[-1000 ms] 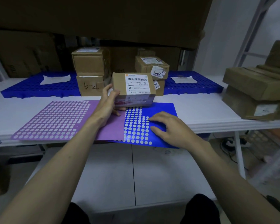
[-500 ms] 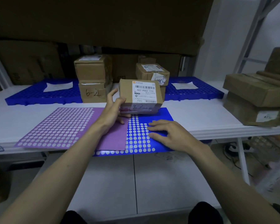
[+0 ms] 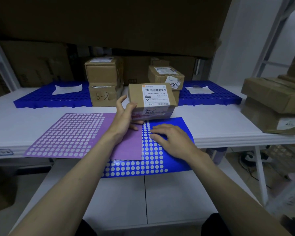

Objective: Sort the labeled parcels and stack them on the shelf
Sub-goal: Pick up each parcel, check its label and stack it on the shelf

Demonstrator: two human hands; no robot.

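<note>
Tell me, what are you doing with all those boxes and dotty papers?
A person is sorting parcels at a white shelf. The left hand grips a small labeled parcel marked 4-2, tilted up over the sticker sheets. The right hand rests flat on the blue sticker sheet, beside a purple sticker sheet. Behind, other parcels are stacked on blue pallets, one marked 6-2.

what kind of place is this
Probably a parcel sorting or storage room: taped cardboard parcels with barcode labels, a box hand-marked 6-2 on a blue pallet, and metal shelving.
</note>
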